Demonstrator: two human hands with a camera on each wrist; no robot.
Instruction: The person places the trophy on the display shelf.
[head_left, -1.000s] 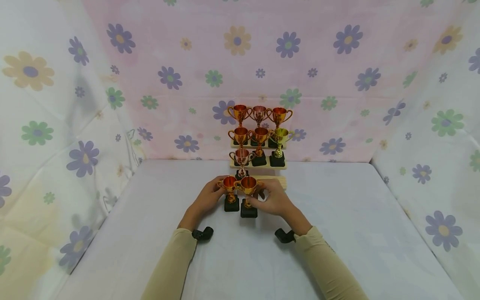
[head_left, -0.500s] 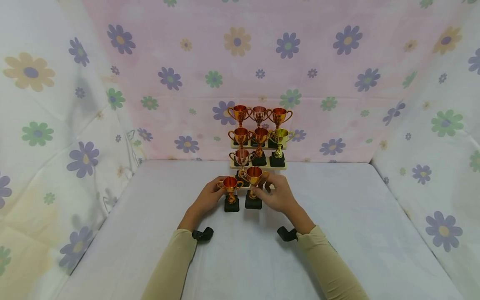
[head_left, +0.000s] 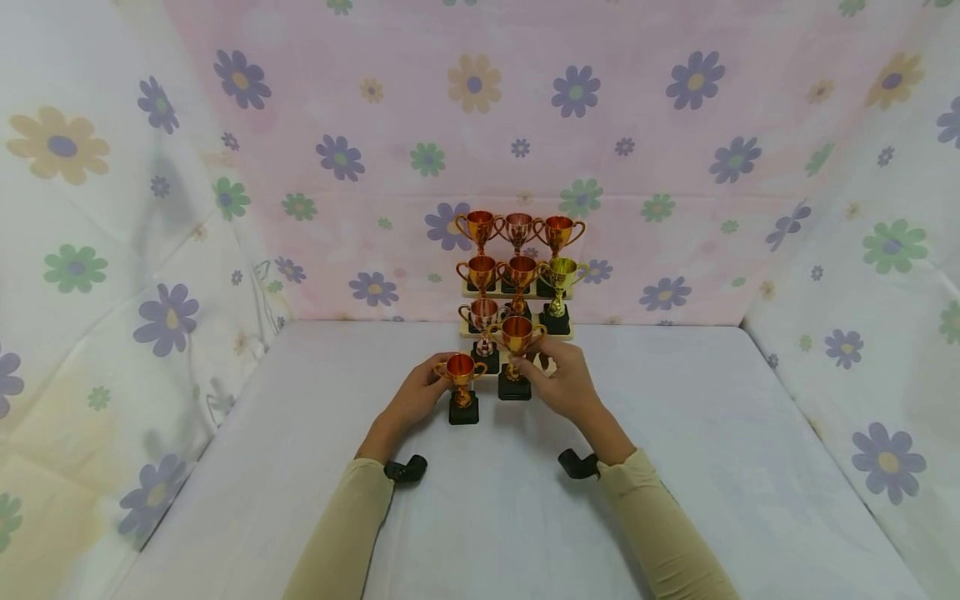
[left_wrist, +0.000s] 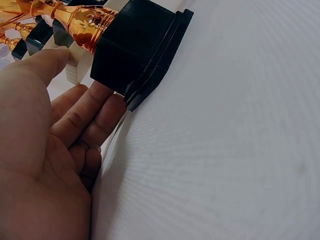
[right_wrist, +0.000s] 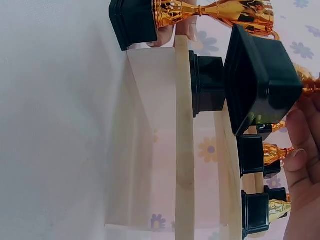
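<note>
My right hand (head_left: pixel 564 379) pinches the stem of a small orange-gold trophy cup (head_left: pixel 517 335) on a black base, in the head view. The right wrist view shows that trophy's base (right_wrist: pixel 267 80) tilted, its underside visible, by the shelf edges. A second orange-gold trophy (head_left: pixel 461 371) stands on the table to the left. My left hand (head_left: pixel 422 390) is beside it; in the left wrist view the fingers (left_wrist: pixel 82 115) touch its black base (left_wrist: pixel 132 45), and the thumb lies near the stem, apart from it. A pinkish copper trophy (head_left: pixel 483 317) stands on the stand's lowest step at the left.
The stepped wooden stand (right_wrist: pixel 185 175) carries several trophies on its higher steps, including a yellow-gold one (head_left: pixel 558 275) at the right. Behind it hangs a flowered cloth backdrop (head_left: pixel 390 100). A white cloth covers the table (head_left: pixel 675 417).
My right hand has carried its trophy forward and slightly right, away from the second trophy to in front of the stand's lowest step. The left hand and its trophy have stayed in place.
</note>
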